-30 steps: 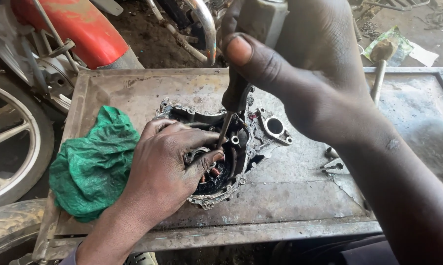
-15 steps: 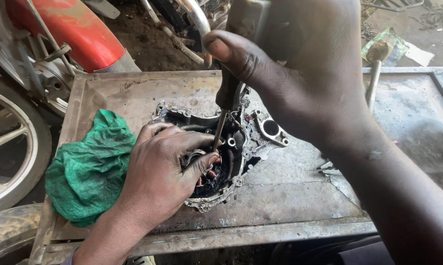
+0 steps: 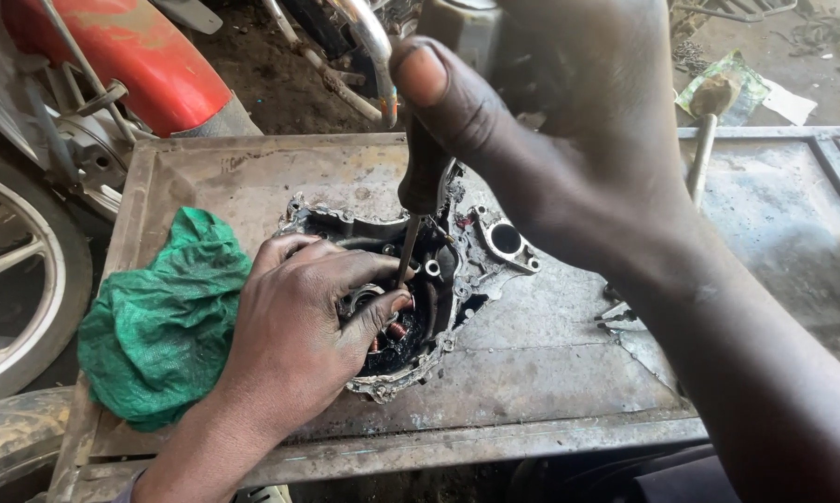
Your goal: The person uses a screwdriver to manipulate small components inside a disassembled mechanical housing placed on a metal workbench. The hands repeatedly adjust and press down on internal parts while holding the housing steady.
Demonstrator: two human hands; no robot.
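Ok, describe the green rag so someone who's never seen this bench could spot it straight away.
Start at the grey metal tray that fills the middle of the view. On its left edge, beside the left hand that rests on the dirty engine cover, lies the green rag. It is the only soft, crumpled, bright green thing among grey, greasy metal parts.

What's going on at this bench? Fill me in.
A person is working on a dirty engine cover lying on a metal tray table. The left hand rests on the cover and grips a part inside it. The right hand holds a screwdriver upright, tip down into the cover beside the left thumb. A green rag lies at the left; a motorcycle stands behind.
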